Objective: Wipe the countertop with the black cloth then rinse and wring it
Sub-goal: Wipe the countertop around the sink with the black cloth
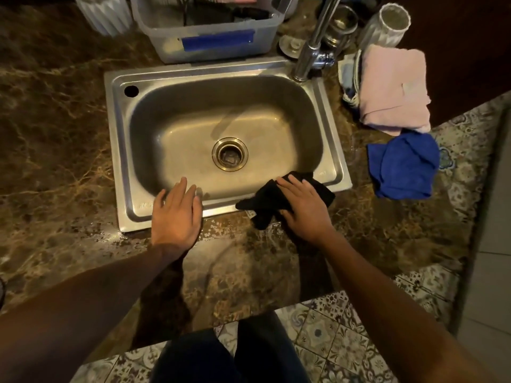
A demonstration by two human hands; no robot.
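The black cloth lies crumpled over the front right rim of the steel sink, partly on the brown marble countertop. My right hand lies flat on top of the cloth with straight fingers, pressing it down. My left hand rests flat on the sink's front rim, fingers straight and holding nothing. The chrome tap stands at the sink's back right corner; no water is running.
A blue cloth and a folded pink towel lie right of the sink. Glasses stand by the tap. A clear plastic tub sits behind the sink. The counter's front edge runs near my legs.
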